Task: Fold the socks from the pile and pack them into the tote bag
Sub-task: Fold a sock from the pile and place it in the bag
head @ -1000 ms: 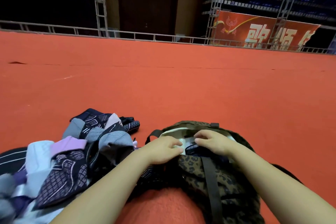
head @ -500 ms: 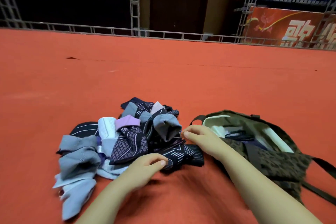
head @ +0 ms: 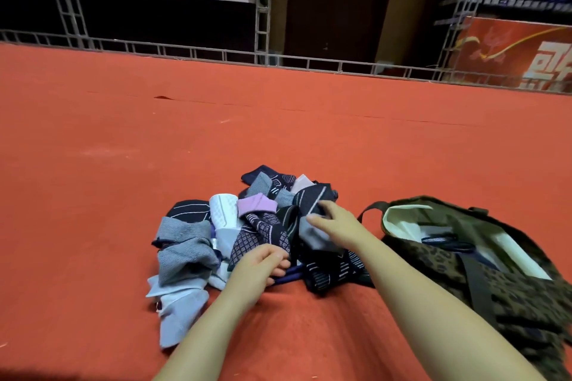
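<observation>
Step in hand: picking the next sock. Pile (head: 241,235) sits on the red floor (head: 278,133), left of the bag (head: 510,288), which lies open with dark socks inside. Left hand (head: 263,263) curls onto a dark blue sock (head: 291,277) at the pile's near edge; grip looks like a pinch, partly hidden. Right hand (head: 334,219) reaches over the pile's right side, fingers extended on a grey sock (head: 315,235), not closed. We should free one sock fully, find its mate by pattern, flatten both on the floor, then fold.
</observation>
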Motion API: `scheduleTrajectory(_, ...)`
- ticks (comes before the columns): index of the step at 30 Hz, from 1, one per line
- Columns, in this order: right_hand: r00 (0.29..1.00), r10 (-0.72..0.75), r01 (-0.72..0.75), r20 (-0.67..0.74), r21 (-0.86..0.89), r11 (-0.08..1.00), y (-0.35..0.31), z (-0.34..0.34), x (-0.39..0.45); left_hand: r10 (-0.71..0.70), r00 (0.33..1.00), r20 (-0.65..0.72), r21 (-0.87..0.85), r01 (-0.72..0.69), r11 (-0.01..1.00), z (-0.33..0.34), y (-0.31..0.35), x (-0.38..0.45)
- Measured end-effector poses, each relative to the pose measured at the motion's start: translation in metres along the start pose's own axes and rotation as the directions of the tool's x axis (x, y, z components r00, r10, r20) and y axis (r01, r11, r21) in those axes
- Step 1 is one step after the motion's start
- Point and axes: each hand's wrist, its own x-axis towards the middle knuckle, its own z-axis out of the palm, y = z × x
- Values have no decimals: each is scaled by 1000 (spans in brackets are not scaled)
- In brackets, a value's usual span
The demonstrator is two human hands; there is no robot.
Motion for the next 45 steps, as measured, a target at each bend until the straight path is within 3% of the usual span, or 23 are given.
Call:
scheduleTrajectory(2,999,-11,4,-44,-163,987,3,5,-6,-10,1000,20,10,10,1000,5,-3,1)
scheduleTrajectory(4,996,-18,0,-82,-205,979,8,10,-15,-21,1000,16,-3,21,1000,9,-3,1)
scheduleTrajectory(8,998,-58,57,-29,-41,998,11,18,-43,-46,999,13,-36,47,998,15,-10,0)
scheduleTrajectory(10,996,-86,89,-28,165,982,4,17,-60,-45,999,5,-48,45,998,18,-14,0)
scheduleTrajectory(12,996,-61,85,-65,483,871,-5,18,-77,-28,1000,-9,-88,27,996,22,-16,1)
scheduleTrajectory(14,997,-19,69,-79,693,718,-12,24,-90,-30,999,-11,-156,28,987,25,-18,2)
scheduleTrajectory(20,998,-38,54,-40,874,483,-18,38,-120,-106,994,34,-500,108,859,32,-17,4)
scheduleTrajectory(23,999,-41,14,-2,956,294,-15,40,-128,-156,979,133,-485,201,851,27,-14,3)
scheduleTrajectory(25,999,-51,14,-1,966,259,-12,44,-130,-166,964,209,-463,247,851,28,-15,1)
scheduleTrajectory(29,999,-15,45,-43,942,334,-16,41,-132,-173,939,296,-499,306,810,31,-20,-6)
scheduleTrajectory(32,994,-14,102,-110,848,520,-24,34,-133,-39,972,231,-437,139,889,30,-22,-8)
scheduleTrajectory(35,956,-11,203,-292,636,744,-23,31,-132,91,973,211,-337,-15,941,29,-17,-14)
scheduleTrajectory(38,866,-179,361,-467,335,870,-28,17,-137,184,936,299,-281,-97,955,27,-10,-20)
scheduleTrajectory(41,889,-348,421,-297,229,878,-32,9,-138,265,910,318,-350,-147,925,26,-1,-24)
scheduleTrajectory(45,975,-222,208,-21,452,867,-28,19,-140,276,950,145,-404,-198,893,19,0,-18)
